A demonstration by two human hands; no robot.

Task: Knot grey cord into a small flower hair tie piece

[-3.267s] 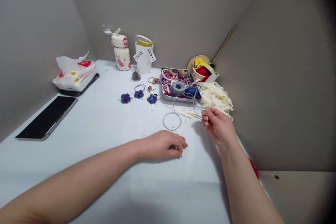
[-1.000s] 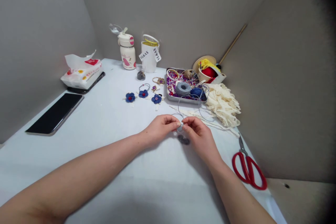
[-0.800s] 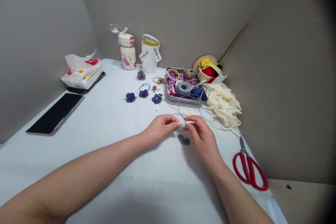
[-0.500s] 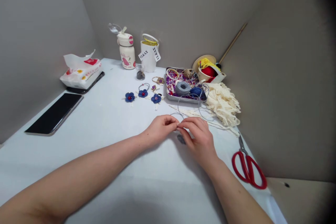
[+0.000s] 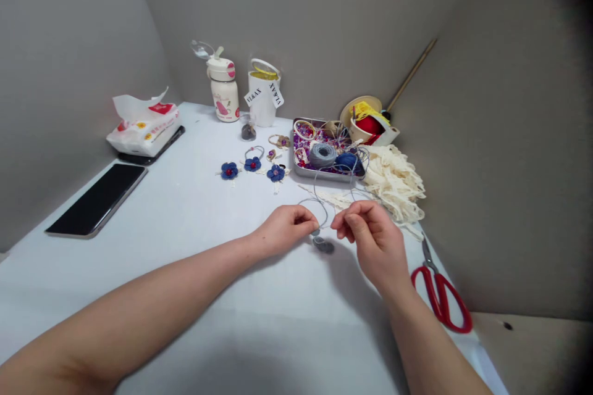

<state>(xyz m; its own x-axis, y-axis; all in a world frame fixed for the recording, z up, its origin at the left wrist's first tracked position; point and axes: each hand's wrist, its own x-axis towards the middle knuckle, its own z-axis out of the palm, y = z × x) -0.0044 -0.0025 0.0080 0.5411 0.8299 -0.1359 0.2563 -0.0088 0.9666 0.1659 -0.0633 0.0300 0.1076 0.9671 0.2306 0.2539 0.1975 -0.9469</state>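
Head view: I have the two hands apart over the white surface (image 5: 185,216), with a small gap between them. The left hand (image 5: 285,228) is curled and pinches a thin grey cord (image 5: 324,211), which rises in a loop and runs back toward the tray. A small grey piece (image 5: 315,232) sits just below those fingers, beside a dark grey oval piece (image 5: 323,246) lying on the surface. The right hand (image 5: 375,237) is raised, its thumb and forefinger (image 5: 346,221) close together; I cannot tell whether they hold a strand. Beyond them stands a metal tray (image 5: 324,177) holding a grey cord ball (image 5: 322,154) and a blue cord ball (image 5: 346,162). Cream lace trim (image 5: 393,182) is heaped to its right, and red-handled scissors (image 5: 440,302) lie near the right edge. Three blue fabric flowers (image 5: 252,164) lie left of the tray.
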